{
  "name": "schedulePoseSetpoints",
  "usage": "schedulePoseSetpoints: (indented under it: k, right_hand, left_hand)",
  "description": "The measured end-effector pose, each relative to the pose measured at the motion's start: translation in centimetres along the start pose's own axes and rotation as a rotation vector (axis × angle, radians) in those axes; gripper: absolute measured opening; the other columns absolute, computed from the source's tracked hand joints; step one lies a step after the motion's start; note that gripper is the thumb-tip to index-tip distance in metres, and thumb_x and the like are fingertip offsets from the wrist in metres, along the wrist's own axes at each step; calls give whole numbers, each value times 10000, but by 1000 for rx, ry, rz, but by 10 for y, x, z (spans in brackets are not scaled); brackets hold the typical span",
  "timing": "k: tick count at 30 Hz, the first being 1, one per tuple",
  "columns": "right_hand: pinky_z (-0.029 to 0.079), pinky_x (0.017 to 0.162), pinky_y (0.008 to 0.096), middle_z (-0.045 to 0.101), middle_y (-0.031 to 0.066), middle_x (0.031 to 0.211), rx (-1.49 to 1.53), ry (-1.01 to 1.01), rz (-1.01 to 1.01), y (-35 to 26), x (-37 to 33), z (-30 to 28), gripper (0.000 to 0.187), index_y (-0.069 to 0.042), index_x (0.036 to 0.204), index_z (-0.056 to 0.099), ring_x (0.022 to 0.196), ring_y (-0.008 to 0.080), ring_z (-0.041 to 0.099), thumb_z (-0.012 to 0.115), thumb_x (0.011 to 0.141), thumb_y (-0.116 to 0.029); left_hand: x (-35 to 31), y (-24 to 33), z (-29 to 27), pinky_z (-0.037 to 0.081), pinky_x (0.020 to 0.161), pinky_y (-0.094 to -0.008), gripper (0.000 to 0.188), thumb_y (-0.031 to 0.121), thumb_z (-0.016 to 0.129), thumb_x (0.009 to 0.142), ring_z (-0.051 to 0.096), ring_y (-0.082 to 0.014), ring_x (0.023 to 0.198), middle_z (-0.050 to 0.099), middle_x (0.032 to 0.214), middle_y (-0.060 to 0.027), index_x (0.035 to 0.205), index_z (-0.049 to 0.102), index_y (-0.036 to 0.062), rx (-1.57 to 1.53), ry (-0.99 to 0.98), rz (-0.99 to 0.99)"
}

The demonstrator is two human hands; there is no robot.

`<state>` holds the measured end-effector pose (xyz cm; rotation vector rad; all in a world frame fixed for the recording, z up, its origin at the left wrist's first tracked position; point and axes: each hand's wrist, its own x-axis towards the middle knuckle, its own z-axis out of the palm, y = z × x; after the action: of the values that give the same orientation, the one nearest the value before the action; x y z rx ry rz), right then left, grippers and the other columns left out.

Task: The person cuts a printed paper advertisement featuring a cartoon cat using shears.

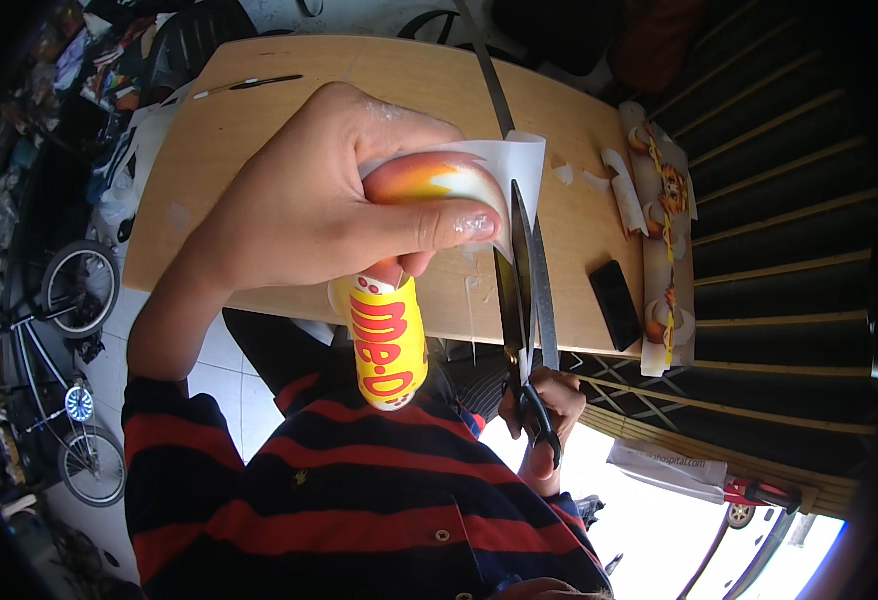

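My left hand [299, 205] is raised over the table, thumb and fingers pinching a curled printed sheet [446, 178] of white paper or film with an orange-and-white picture. Its yellow part with red lettering [391, 345] hangs curled below the hand. White flecks stick to the thumb. Low on the right, my right hand [562, 395] is closed around the dark handles of a pair of scissors [515, 310]. The scissor blades point upward and stand a little apart at the sheet's right edge. Whether they touch the sheet, I cannot tell.
A light wooden table [579, 105] lies beneath, crossed by a long grey strip [489, 75]. On its right are a black phone [614, 305], paper scraps [624, 190] and another printed sheet [674, 255]. A thin brush or pen [249, 85] lies far left. A bicycle [79, 300] stands left.
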<state>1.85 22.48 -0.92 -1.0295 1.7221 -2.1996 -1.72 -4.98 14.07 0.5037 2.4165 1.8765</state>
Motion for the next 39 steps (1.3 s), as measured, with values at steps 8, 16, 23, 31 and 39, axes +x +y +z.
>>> schedulePoseSetpoints:
  k: [8,16,23,31,39]
  right_hand:
    - [392,369,198,514,40,504,10,21,-61,6,1,4,737,70,730,549,410,97,511,715,532,-619]
    - [388,362,198,513,36,508,36,9,-96,11,-2,2,747,68,725,546,407,102,510,694,537,-640]
    - [379,356,191,503,27,504,-7,9,-92,7,-1,1,777,66,726,543,407,96,507,669,519,-673]
    - [390,367,192,507,34,508,34,-11,-105,9,2,4,763,69,738,543,412,97,512,694,512,-645]
    - [390,364,194,511,37,514,43,-3,-125,7,2,1,760,74,746,547,409,96,510,697,519,-636]
  left_hand:
    - [2,-5,1,372,422,-179,168,134,652,779,491,-53,432,528,493,-9,723,610,-19,2,9,24]
    - [2,-3,0,375,422,-180,172,138,660,773,491,-57,417,530,486,-11,721,611,-18,24,-1,32]
    - [4,0,1,373,407,-187,165,122,672,759,490,-62,406,529,483,-14,716,611,-25,-18,-25,-4]
    - [2,3,1,370,398,-185,159,113,680,748,496,-64,399,529,476,-19,723,616,-30,2,-9,10]
    - [5,5,0,378,399,-184,191,150,689,739,521,-81,392,544,476,-37,688,610,-16,46,-62,30]
